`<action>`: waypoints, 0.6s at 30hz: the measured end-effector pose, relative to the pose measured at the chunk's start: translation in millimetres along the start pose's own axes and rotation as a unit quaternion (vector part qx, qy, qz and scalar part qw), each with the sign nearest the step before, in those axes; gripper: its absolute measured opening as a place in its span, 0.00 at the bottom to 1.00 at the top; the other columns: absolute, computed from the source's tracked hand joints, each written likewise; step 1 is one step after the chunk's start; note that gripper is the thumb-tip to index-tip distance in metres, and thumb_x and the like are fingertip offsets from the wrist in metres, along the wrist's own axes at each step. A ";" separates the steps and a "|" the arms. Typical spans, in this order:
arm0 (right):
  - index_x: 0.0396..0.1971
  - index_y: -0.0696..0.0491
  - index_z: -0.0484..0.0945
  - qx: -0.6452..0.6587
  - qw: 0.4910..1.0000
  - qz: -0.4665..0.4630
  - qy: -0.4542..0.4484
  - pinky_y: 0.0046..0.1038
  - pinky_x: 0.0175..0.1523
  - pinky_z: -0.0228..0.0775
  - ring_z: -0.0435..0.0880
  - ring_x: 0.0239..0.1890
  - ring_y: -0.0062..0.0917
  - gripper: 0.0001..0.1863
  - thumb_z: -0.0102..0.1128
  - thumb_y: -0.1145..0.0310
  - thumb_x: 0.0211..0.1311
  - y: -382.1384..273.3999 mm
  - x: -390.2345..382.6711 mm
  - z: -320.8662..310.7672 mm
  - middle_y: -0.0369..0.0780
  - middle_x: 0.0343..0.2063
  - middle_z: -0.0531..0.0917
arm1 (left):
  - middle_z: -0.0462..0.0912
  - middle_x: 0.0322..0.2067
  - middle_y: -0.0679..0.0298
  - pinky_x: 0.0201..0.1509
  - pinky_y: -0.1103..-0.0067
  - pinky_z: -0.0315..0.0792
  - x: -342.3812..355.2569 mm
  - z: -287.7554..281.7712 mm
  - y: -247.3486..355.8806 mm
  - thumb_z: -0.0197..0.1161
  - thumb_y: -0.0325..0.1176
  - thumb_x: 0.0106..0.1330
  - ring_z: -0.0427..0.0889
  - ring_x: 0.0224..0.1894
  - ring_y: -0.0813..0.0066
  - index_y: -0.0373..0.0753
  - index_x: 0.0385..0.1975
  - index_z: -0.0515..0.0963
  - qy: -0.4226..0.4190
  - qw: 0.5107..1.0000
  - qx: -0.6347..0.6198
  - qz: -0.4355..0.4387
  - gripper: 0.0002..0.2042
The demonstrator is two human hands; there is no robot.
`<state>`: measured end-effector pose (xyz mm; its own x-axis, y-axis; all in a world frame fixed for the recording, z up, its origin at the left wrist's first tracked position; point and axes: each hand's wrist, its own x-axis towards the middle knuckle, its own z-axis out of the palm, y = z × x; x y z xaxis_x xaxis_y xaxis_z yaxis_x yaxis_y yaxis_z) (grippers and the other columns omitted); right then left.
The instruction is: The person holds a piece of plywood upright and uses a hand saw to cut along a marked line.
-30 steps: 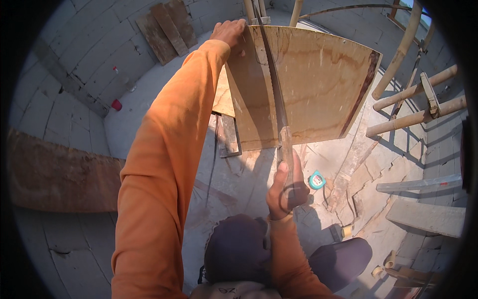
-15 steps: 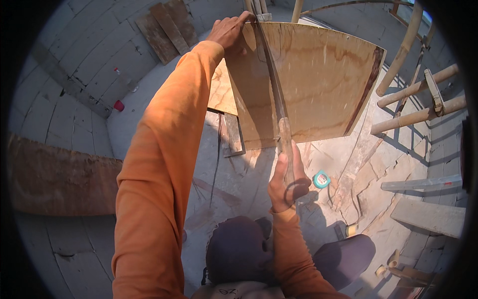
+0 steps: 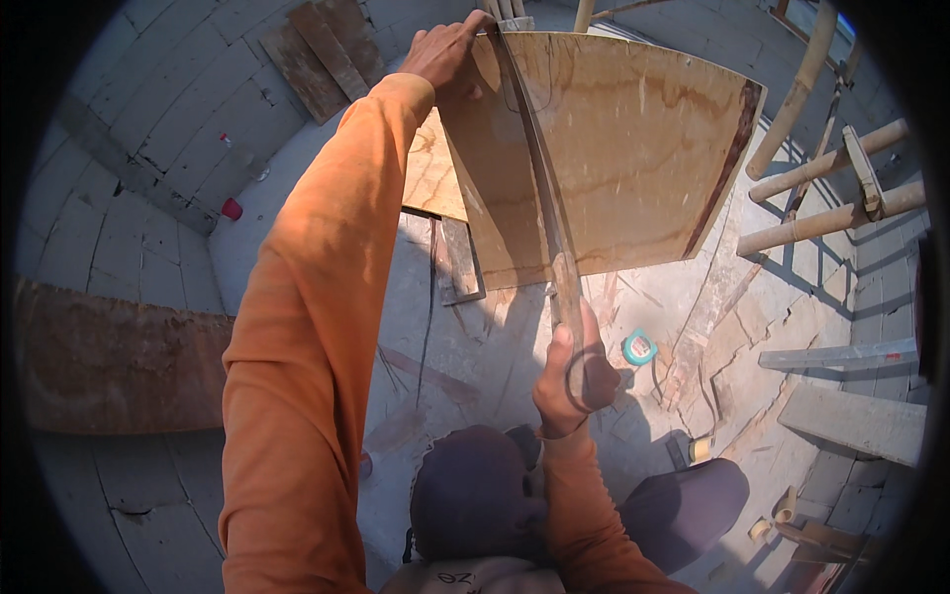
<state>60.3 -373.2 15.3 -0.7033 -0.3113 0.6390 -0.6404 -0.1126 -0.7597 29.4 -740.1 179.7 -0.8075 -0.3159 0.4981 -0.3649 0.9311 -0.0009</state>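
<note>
My right hand (image 3: pixel 577 374) is closed around the wooden handle of a handsaw (image 3: pixel 539 163). Its long, narrow dark blade runs away from me across a plywood board (image 3: pixel 643 148). At the board's far left corner, my left hand (image 3: pixel 445 57) has its fingers curled over the edge, close to the far end of the blade. Whether those fingers also touch the blade is hard to make out. The board is light brown with dark stains along its right side, and it stands tilted in front of me. Another plywood piece (image 3: pixel 435 168) shows behind its left edge.
A teal tape measure (image 3: pixel 639 347) lies on the dusty floor, right of my right hand. Bamboo poles (image 3: pixel 826 230) stand at the right. A curved brown panel (image 3: pixel 119 356) is at the left, with boards (image 3: pixel 332 54) against the far wall. A red cup (image 3: pixel 232 209) sits near the left wall.
My right hand has drawn the handsaw slightly back toward me. The board and my left hand appear a little higher and further left in view; the left hand keeps its hold.
</note>
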 end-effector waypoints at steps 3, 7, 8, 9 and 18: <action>0.54 0.69 0.80 0.001 1.000 -0.002 -0.001 0.26 0.41 0.80 0.89 0.34 0.26 0.18 0.58 0.74 0.70 -4.0 3.2 -0.4 0.48 0.35 0.90 | 0.84 0.46 0.58 0.56 0.57 0.64 -0.4 0.0 -2.8 0.82 0.30 0.42 0.80 0.55 0.51 0.52 0.62 0.65 -0.003 1.000 0.002 -0.004 0.43; 0.55 0.68 0.80 -0.005 0.999 0.032 -0.022 0.25 0.39 0.79 0.88 0.32 0.25 0.17 0.58 0.74 0.70 -9.6 -0.7 -5.5 0.47 0.33 0.90 | 0.84 0.45 0.58 0.56 0.57 0.64 1.0 3.4 -6.4 0.82 0.30 0.43 0.80 0.54 0.50 0.52 0.62 0.65 -0.009 1.000 -0.005 -0.006 0.43; 0.55 0.67 0.80 -0.004 0.999 0.041 -0.028 0.25 0.39 0.79 0.88 0.32 0.24 0.17 0.59 0.74 0.70 -10.5 -1.8 -6.1 0.47 0.32 0.90 | 0.84 0.44 0.58 0.56 0.57 0.64 0.3 3.8 -7.8 0.82 0.30 0.43 0.80 0.54 0.50 0.52 0.61 0.65 -0.009 1.000 -0.004 -0.007 0.43; 0.55 0.68 0.80 -0.014 0.999 0.044 -0.029 0.25 0.39 0.79 0.88 0.32 0.24 0.17 0.58 0.74 0.70 -12.2 -0.7 -6.4 0.47 0.33 0.90 | 0.84 0.44 0.58 0.56 0.57 0.64 0.0 4.4 -8.9 0.82 0.30 0.43 0.80 0.53 0.50 0.52 0.61 0.65 -0.005 1.000 -0.003 -0.003 0.43; 0.55 0.67 0.80 -0.025 0.998 0.043 -0.030 0.26 0.44 0.79 0.89 0.37 0.27 0.17 0.58 0.74 0.71 -6.2 -5.3 -4.8 0.49 0.38 0.90 | 0.83 0.42 0.57 0.56 0.59 0.63 2.2 7.4 -12.8 0.81 0.30 0.43 0.79 0.53 0.51 0.53 0.60 0.65 0.006 1.000 -0.007 0.005 0.42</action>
<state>66.5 -366.3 17.2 -0.7372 -0.3748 0.5622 -0.5944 -0.0359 -0.8034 28.8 -754.1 174.3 -0.8059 -0.3044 0.5078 -0.3498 0.9368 0.0064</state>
